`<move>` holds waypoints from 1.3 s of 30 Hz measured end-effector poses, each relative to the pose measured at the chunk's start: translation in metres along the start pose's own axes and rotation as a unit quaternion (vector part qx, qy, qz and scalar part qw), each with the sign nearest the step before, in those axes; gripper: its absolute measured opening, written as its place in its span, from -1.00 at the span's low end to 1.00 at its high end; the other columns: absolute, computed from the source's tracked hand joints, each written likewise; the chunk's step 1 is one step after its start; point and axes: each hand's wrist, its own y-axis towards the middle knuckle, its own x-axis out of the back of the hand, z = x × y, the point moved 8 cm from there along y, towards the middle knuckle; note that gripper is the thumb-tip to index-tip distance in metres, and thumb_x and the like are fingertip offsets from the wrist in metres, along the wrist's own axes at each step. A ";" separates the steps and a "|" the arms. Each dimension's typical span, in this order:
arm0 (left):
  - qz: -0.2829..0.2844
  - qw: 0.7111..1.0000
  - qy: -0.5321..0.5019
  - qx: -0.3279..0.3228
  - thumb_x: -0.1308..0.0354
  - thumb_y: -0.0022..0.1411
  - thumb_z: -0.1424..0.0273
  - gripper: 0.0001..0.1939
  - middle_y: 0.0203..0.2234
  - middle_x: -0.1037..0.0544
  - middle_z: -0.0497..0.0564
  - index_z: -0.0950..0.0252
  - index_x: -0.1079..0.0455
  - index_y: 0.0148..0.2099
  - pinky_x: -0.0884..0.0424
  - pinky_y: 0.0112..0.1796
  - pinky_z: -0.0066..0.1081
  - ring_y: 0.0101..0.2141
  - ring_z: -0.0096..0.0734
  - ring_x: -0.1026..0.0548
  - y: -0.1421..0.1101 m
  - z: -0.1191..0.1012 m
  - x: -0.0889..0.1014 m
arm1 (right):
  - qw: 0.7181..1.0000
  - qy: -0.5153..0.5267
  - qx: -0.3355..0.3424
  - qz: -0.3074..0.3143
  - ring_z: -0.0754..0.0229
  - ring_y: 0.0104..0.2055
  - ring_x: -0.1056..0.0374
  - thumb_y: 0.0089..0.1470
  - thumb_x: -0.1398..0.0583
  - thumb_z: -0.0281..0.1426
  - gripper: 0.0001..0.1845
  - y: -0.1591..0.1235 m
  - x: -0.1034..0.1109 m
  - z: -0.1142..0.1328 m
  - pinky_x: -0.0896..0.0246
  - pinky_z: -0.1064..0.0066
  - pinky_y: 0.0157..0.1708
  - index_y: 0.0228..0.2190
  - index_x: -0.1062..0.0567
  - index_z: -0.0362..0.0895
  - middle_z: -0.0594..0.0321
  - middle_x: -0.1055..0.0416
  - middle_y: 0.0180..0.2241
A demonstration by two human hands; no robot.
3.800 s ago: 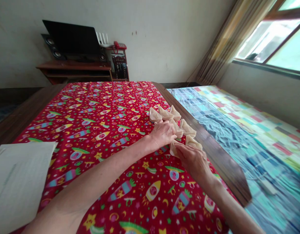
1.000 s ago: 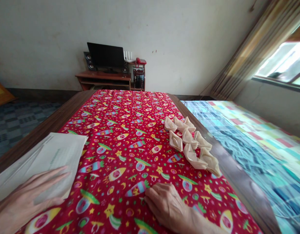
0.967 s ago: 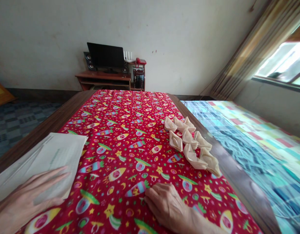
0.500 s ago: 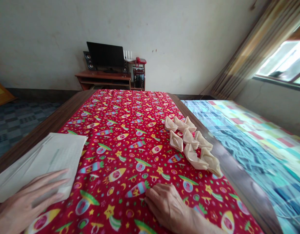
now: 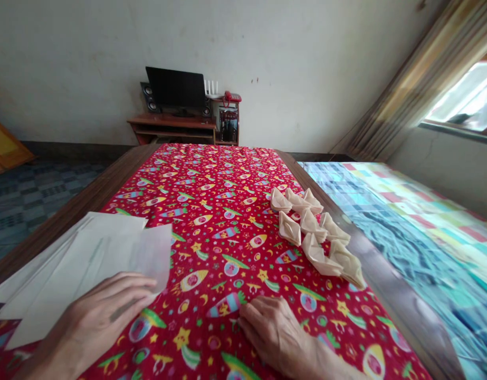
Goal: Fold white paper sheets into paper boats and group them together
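Observation:
My left hand (image 5: 108,309) is at a pile of whitish paper sheets (image 5: 75,258) on the left. Its fingers and thumb come together at the near right corner of the top sheet of paper (image 5: 154,253), which juts out to the right over the red cloth. Faint print shows through the pile. My right hand (image 5: 273,330) rests on the cloth with its fingers curled under; their tips are hidden, and I cannot make out anything in them. Beyond it, to the right, sit several folded cream paper pieces (image 5: 312,227), shaped like little boats.
A red cloth (image 5: 211,211) with rocket prints covers the dark wooden table (image 5: 385,279). A bed with a checked sheet (image 5: 409,211) stands along the right. At the wall, a desk (image 5: 172,124) bears a monitor (image 5: 175,88), speakers and a red telephone (image 5: 232,97).
My left hand has moved right, and the top sheet has slid with it, out past the rest of the pile. The right hand stays closed on the cloth. The view has shifted slightly.

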 end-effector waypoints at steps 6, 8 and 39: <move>0.034 0.995 -0.042 -0.088 -0.04 0.29 0.46 -0.84 -0.38 -0.53 -0.08 0.25 -0.40 -0.35 -0.35 -0.22 -0.47 -0.31 -0.47 -0.47 0.036 -0.065 -0.031 | 0.999 0.025 0.003 -0.024 0.29 -0.52 -0.17 0.26 0.05 -0.44 -0.75 -0.002 0.005 -0.001 0.01 0.43 -0.51 -0.43 -0.31 -0.11 0.32 -0.30 -0.52; 0.058 0.991 -0.051 -0.105 -0.06 0.28 0.46 -0.84 -0.42 -0.51 -0.09 0.27 -0.37 -0.38 -0.33 -0.28 -0.45 -0.37 -0.47 -0.45 0.042 -0.080 -0.046 | 0.998 0.040 -0.008 -0.051 0.27 -0.49 -0.21 0.26 0.04 -0.44 -0.78 -0.004 0.010 -0.004 -0.05 0.44 -0.49 -0.35 -0.36 -0.11 0.31 -0.32 -0.50; 0.162 0.982 -0.060 -0.075 -0.28 0.05 0.16 -0.43 -0.05 -0.46 0.06 0.22 -0.28 0.08 -0.35 -0.02 -0.24 -0.05 -0.22 -0.40 0.032 -0.088 -0.078 | 0.980 0.099 0.119 -0.129 0.21 -0.14 -0.36 0.20 -0.03 -0.54 -0.82 0.017 0.028 -0.008 -0.33 0.37 -0.17 -0.24 -0.41 -0.16 0.12 -0.46 -0.18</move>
